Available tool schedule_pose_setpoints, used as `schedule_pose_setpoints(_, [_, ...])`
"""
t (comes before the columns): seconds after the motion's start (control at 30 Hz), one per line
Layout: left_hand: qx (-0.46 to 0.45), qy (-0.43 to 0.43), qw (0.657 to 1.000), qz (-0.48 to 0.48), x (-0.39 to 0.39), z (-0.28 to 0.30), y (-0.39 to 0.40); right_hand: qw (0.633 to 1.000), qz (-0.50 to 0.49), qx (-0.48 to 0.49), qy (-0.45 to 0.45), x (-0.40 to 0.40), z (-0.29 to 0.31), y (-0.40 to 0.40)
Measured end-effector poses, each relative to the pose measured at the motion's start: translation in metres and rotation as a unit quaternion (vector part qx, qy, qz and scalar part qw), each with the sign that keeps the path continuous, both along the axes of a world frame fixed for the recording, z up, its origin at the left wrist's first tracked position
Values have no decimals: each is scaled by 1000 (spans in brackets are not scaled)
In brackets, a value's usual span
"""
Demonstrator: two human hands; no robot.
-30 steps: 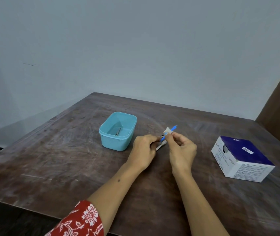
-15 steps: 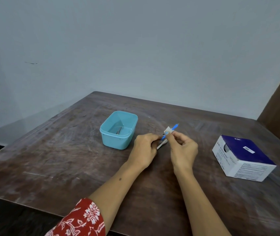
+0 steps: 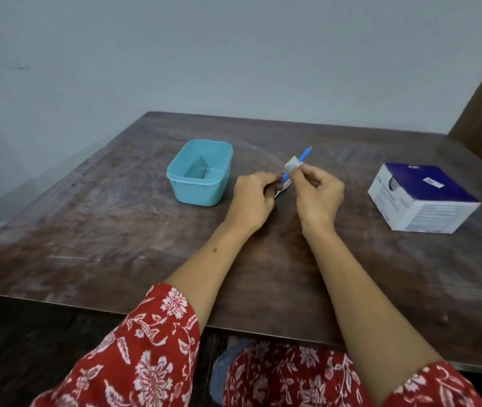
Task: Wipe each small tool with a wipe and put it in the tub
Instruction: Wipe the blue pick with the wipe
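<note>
A thin blue tool [image 3: 304,155] points up and away over the middle of the brown table [image 3: 101,224]. My left hand [image 3: 253,198] pinches its near end, together with a bit of silvery wrapper [image 3: 281,190]. My right hand [image 3: 319,195] pinches a small white wipe [image 3: 293,165] folded around the tool's shaft. The light blue tub [image 3: 200,173] stands just left of my left hand, and a small metal tool [image 3: 203,174] lies inside it.
A white and dark blue box [image 3: 421,198] sits on the table to the right of my hands. A pale wall rises behind the table, and a brown panel stands at the far right. The table's near edge runs below my forearms.
The view has tipped down, so my lap and sleeves show now. The wipe in my right hand sits a little higher along the blue tool; my left hand keeps its hold.
</note>
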State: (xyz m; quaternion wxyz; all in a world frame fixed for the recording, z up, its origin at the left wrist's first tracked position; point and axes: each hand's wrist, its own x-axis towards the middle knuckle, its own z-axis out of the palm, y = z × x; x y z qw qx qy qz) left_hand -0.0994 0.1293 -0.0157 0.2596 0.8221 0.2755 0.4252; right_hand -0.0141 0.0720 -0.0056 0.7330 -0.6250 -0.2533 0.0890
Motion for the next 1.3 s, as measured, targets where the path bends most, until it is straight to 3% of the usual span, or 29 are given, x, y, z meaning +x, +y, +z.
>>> schedule_pose_setpoints(0.13, [5, 13, 1000, 5, 0, -2, 1, 999, -12, -26, 19, -1, 1, -2])
schedule_pose_setpoints(0.27, [-3, 19, 1000, 5, 2, -2, 0, 998, -49, 11, 22, -1, 6, -4])
schedule_pose_setpoints(0.43, [-5, 13, 1000, 8, -1, 0, 0, 999, 8, -45, 10, -1, 0, -1])
schedule_pose_setpoints(0.6, [-7, 8, 1000, 4, -1, 2, -3, 999, -29, 16, -10, 1, 3, -2])
schedule_pose_setpoints(0.77, [0, 5, 1000, 12, -2, 1, -1, 998, 11, -42, -38, 0, -2, 0])
schedule_pose_setpoints(0.9, [6, 23, 1000, 4, -1, 1, -2, 999, -31, 9, -27, 2, 0, -1])
schedule_pose_setpoints(1.03, [2, 27, 1000, 13, -2, 0, 0, 999, 15, -36, -28, 0, -4, 1])
schedule_pose_setpoints(1.2, [-3, 28, 1000, 0, -2, 1, -2, 999, -30, 14, -39, 0, -1, -1])
schedule_pose_setpoints(1.3, [-6, 36, 999, 8, -2, 0, 0, 999, 2, -20, -35, 1, -4, 0])
